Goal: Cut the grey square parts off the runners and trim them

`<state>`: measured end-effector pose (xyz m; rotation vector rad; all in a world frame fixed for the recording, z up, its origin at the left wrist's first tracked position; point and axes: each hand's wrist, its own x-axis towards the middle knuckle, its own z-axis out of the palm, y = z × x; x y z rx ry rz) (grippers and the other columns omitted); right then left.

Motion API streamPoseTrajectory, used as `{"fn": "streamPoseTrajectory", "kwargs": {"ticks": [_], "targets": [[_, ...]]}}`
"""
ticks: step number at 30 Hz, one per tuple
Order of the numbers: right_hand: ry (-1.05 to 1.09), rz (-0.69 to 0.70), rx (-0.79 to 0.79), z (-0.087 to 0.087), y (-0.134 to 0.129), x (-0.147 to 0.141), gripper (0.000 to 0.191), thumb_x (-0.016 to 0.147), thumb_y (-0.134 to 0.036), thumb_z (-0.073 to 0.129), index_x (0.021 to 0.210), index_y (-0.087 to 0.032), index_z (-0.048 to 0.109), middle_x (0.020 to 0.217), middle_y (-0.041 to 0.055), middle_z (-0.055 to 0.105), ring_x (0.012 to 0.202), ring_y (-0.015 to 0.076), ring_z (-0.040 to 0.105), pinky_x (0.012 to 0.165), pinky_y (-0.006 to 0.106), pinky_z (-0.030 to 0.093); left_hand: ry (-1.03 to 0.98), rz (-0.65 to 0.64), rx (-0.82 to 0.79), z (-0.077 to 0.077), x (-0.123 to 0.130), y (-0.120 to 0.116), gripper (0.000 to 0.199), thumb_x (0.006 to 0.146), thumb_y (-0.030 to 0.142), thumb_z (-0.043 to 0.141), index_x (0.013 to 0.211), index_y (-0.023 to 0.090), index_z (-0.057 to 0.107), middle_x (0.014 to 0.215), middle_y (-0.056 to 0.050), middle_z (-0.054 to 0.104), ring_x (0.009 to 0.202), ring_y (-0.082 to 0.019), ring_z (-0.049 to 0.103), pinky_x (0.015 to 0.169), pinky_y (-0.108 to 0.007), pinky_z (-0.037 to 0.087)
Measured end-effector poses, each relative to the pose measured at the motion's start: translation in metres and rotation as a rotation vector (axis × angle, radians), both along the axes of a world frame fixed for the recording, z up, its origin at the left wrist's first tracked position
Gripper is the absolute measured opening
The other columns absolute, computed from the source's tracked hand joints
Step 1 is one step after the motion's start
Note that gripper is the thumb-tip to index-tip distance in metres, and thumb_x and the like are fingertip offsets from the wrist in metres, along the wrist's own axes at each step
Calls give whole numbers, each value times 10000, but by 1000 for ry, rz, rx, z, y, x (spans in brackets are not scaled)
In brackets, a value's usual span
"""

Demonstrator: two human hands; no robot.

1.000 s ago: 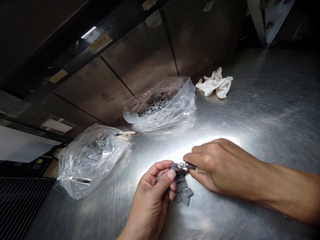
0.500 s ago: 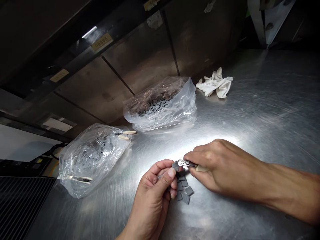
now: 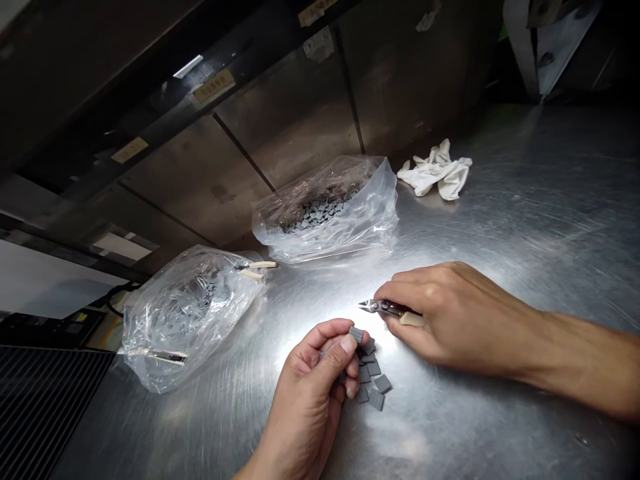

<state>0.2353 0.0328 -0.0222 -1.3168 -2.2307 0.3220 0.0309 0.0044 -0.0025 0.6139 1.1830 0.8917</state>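
Note:
A small grey square piece (image 3: 356,334) is pinched between the thumb and index finger of my left hand (image 3: 320,373). More grey may be inside the curled fingers, but they hide it. Several flat grey pieces (image 3: 383,383) lie loose on the metal table just right of those fingers. My right hand (image 3: 440,317) is closed around pliers (image 3: 385,307) with pale handles. Their jaws point left, look closed and stand a little above and right of the pinched piece, not touching it.
A clear bag (image 3: 345,233) of many grey pieces stands at the back of the metal table (image 3: 525,267). Left of it lies another clear bag (image 3: 170,320) with a second pair of pliers (image 3: 260,265) at its edge. White gloves (image 3: 440,170) lie back right.
My right hand has drawn the pliers up and away to the right, off the piece in my left hand. The view has shifted slightly; my left hand keeps its pinch.

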Motion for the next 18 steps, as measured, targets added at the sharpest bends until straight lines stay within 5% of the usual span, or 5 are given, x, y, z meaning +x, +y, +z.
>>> {"fn": "streamPoseTrajectory", "kwargs": {"ticks": [6,18], "targets": [[-3,124,61,-2,-3,-7,116,858,-178,575,796,-186,673,745,21,637,713,184,554,711,326,363,1,-12,23,-2,1,1,233,779,241,824,967,134,735,842,-60,702,603,-60,475,538,-161,411],[-114,113,116,-3,-6,-9,60,838,-176,637,801,-203,677,728,2,642,655,200,581,635,352,317,24,-18,13,-3,-1,-2,243,751,250,850,947,150,747,652,11,598,571,-58,471,546,-153,408]]}}
